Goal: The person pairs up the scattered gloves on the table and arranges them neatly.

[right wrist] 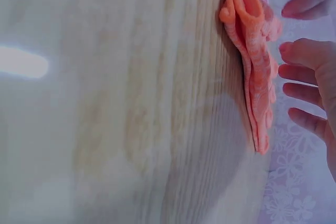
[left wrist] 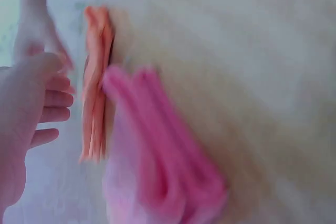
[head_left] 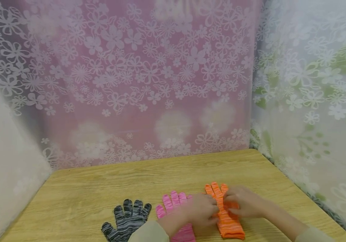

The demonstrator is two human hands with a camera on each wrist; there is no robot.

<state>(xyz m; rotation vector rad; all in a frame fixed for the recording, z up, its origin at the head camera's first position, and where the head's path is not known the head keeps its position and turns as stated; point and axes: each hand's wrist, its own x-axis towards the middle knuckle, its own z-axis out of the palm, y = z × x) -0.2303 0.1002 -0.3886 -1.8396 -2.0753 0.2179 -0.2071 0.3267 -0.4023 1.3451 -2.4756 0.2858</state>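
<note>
An orange knitted glove [head_left: 231,226] lies flat, its fingers pointing away from me and its cuff toward me. My left hand [head_left: 202,209] hovers at its left edge, blurred, with the forearm crossing over a pink knitted glove [head_left: 185,232]. At the orange glove's right side is my right hand [head_left: 245,201], partly covering its thumb side. Both wrist views show loosely bent fingers with nothing between them, a small distance above the orange glove [right wrist: 257,72]. The pink glove [left wrist: 173,166] looms large and blurred in the left wrist view.
A black-and-grey knitted glove [head_left: 130,218] lies left of the pink one, partly behind my left sleeve [head_left: 151,232]. The wood-grain table [head_left: 148,178] ends at a pink flowered curtain [head_left: 160,84] behind and a pale flowered curtain [head_left: 312,101] on the right.
</note>
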